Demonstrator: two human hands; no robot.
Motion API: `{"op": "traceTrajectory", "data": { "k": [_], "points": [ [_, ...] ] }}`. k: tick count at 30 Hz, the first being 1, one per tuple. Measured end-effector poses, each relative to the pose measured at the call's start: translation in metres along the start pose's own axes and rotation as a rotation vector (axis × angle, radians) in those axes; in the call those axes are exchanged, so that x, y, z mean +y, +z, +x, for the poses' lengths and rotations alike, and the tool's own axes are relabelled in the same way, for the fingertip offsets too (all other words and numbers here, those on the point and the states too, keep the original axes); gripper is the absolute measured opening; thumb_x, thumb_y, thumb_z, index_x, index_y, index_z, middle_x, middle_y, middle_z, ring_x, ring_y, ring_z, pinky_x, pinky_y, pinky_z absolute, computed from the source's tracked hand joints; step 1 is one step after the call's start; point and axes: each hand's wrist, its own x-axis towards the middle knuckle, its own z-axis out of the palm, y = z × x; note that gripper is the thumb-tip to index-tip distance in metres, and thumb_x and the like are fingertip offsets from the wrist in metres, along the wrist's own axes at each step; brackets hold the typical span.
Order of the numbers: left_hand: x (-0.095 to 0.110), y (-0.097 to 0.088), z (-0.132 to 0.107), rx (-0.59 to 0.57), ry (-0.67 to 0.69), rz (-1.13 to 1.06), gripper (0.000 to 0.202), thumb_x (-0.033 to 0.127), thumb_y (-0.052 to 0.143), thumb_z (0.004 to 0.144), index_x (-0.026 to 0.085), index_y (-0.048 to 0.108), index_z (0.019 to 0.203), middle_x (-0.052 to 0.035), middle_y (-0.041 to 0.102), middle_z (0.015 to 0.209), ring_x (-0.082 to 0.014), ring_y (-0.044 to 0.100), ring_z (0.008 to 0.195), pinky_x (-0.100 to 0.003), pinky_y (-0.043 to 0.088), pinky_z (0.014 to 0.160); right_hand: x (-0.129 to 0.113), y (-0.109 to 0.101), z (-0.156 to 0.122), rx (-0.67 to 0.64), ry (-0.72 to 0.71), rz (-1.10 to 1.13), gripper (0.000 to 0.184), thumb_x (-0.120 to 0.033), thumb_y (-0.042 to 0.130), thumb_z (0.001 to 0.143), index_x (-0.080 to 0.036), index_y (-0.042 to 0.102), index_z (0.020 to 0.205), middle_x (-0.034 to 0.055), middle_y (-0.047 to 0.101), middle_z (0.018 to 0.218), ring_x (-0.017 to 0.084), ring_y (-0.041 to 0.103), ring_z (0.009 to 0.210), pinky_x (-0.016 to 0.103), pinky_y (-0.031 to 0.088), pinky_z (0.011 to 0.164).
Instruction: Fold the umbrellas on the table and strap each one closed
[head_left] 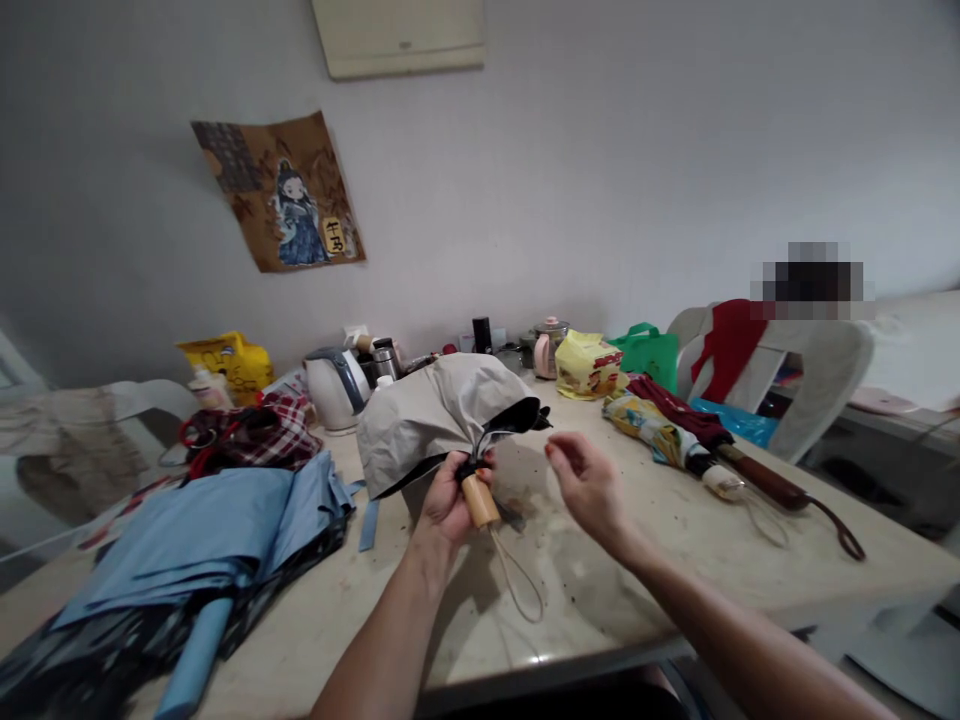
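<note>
Head view: grey umbrella (431,405) filling frame centre over table (600,590); left hand (448,498) gripping it, fingers wrapping around just above wooden handle (478,503). Right hand (589,482) hovering right of centre, fingers forming curl; cannot tell whether pinching anything.

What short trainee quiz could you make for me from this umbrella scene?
1. Which hand grips the pale umbrella? A: right; B: left; C: both.
2. True or false: the blue umbrella lies to the left of the pale one.
3. Fill in: from the end of the pale umbrella's wooden handle hangs a ___.

Key: 1. B, the left hand. 2. True. 3. Loop.
</note>
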Motion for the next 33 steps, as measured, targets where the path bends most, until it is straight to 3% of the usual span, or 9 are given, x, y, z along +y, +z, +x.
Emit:
{"op": "traceTrajectory", "data": {
  "k": [3, 6, 9, 13, 15, 18, 22, 27, 33],
  "points": [
    [0.001, -0.001, -0.002, -0.114, -0.043, -0.108, 0.025, 0.014, 0.039, 0.086, 0.004, 0.057, 0.099, -0.012, 0.06, 0.083, -0.0101, 0.06, 0.066, -0.012, 0.049, 0.051, 0.021, -0.007, 0.022, 0.148, 0.182, 0.089, 0.038, -0.051, 0.059, 0.081, -0.017, 0.054, 0.098, 0.0026, 0.062, 0.072, 0.015, 0.055, 0.056, 0.027, 0.046, 0.05],
    [0.0, -0.002, -0.004, -0.158, -0.11, -0.138, 0.029, 0.019, 0.04, 0.087, 0.007, 0.055, 0.109, -0.0127, 0.061, 0.089, -0.0113, 0.062, 0.071, -0.016, 0.055, 0.059, 0.028, -0.004, 0.034, 0.035, 0.252, 0.246, 0.041, -0.054, 0.057, 0.078, -0.017, 0.055, 0.094, 0.0014, 0.06, 0.067, 0.013, 0.051, 0.05, 0.024, 0.04, 0.042],
    [-0.001, -0.003, -0.005, -0.151, -0.171, -0.118, 0.035, 0.021, 0.041, 0.087, 0.007, 0.053, 0.117, -0.0134, 0.062, 0.092, -0.0112, 0.063, 0.07, -0.017, 0.056, 0.062, 0.023, 0.004, 0.036, -0.052, 0.242, 0.331, 0.036, -0.052, 0.057, 0.079, -0.017, 0.057, 0.087, 0.0019, 0.06, 0.068, 0.011, 0.049, 0.048, 0.023, 0.038, 0.04],
    [-0.001, -0.003, -0.005, -0.144, -0.177, -0.095, 0.043, 0.023, 0.042, 0.087, 0.006, 0.051, 0.126, -0.0149, 0.065, 0.097, -0.0122, 0.066, 0.074, -0.018, 0.057, 0.067, 0.016, 0.008, 0.038, 0.054, 0.17, 0.289, 0.035, -0.048, 0.062, 0.078, -0.017, 0.055, 0.093, 0.001, 0.061, 0.069, 0.011, 0.049, 0.048, 0.025, 0.041, 0.043],
    [-0.002, -0.004, -0.005, -0.156, -0.188, -0.094, 0.047, 0.025, 0.043, 0.087, 0.005, 0.05, 0.129, -0.0158, 0.066, 0.1, -0.013, 0.067, 0.079, -0.018, 0.056, 0.07, 0.015, 0.006, 0.039, 0.113, 0.105, 0.213, 0.031, -0.046, 0.059, 0.082, -0.018, 0.056, 0.095, 0.0012, 0.062, 0.07, 0.012, 0.051, 0.05, 0.025, 0.043, 0.046],
    [-0.003, -0.006, -0.003, -0.191, -0.2, -0.076, 0.048, 0.027, 0.046, 0.086, 0.004, 0.053, 0.128, -0.0179, 0.068, 0.105, -0.0156, 0.068, 0.088, -0.021, 0.056, 0.074, 0.012, 0.004, 0.034, 0.083, -0.104, 0.015, 0.02, -0.035, 0.051, 0.091, -0.018, 0.061, 0.092, 0.0022, 0.063, 0.071, 0.013, 0.055, 0.057, 0.026, 0.045, 0.054],
    [-0.006, -0.01, 0.003, -0.215, -0.1, -0.011, 0.031, 0.025, 0.048, 0.085, 0.01, 0.066, 0.105, -0.0139, 0.072, 0.1, -0.021, 0.068, 0.096, -0.035, 0.054, 0.089, 0.003, 0.006, 0.018, -0.123, -0.416, -0.268, 0.019, -0.022, 0.047, 0.095, -0.018, 0.064, 0.09, 0.0048, 0.063, 0.082, 0.015, 0.059, 0.071, 0.025, 0.046, 0.064],
    [-0.006, -0.013, 0.008, -0.177, -0.109, 0.084, 0.02, 0.023, 0.057, 0.079, 0.01, 0.068, 0.088, -0.0129, 0.073, 0.092, -0.0273, 0.066, 0.101, -0.046, 0.047, 0.099, -0.012, 0.006, 0.007, -0.299, -0.517, -0.65, 0.016, -0.012, 0.049, 0.092, -0.016, 0.063, 0.087, 0.0072, 0.06, 0.088, 0.019, 0.056, 0.08, 0.027, 0.045, 0.064],
    [-0.007, -0.017, 0.013, -0.09, -0.225, 0.178, 0.004, 0.014, 0.063, 0.071, 0.012, 0.065, 0.075, -0.0033, 0.065, 0.069, -0.0211, 0.066, 0.085, -0.036, 0.05, 0.091, -0.032, 0.013, -0.007, -0.389, -0.695, -0.869, 0.008, -0.013, 0.057, 0.089, -0.013, 0.063, 0.093, 0.0112, 0.06, 0.093, 0.025, 0.054, 0.086, 0.035, 0.05, 0.064]
  ]
}}
